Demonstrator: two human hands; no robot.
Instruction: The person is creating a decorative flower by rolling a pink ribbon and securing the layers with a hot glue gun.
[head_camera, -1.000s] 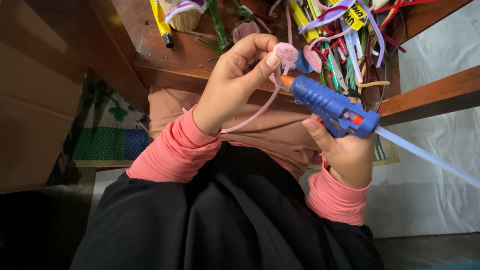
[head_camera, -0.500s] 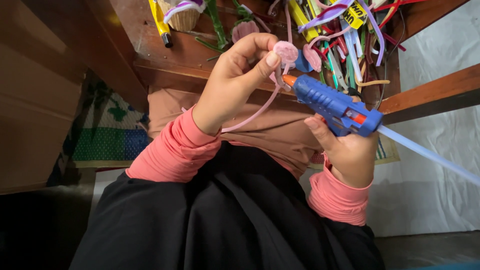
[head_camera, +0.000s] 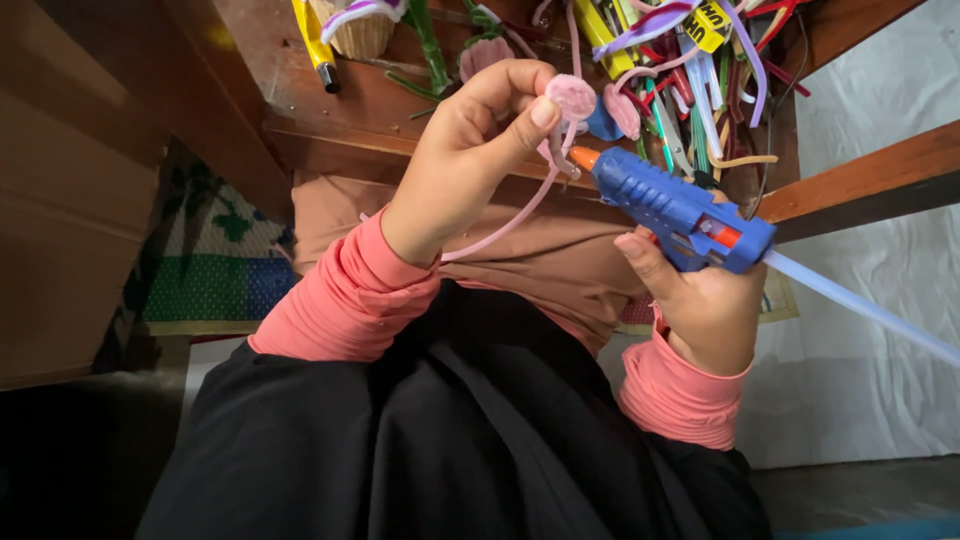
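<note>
Right hand grips blue glue gun, nozzle pointing up-left at pink pipe-cleaner piece pinched by left hand

There is only one camera, worn on the person's head. It looks steeply down along the body, very close to the hands and the lap, and it catches the near edge of the wooden tabletop at the top of the frame.
</note>
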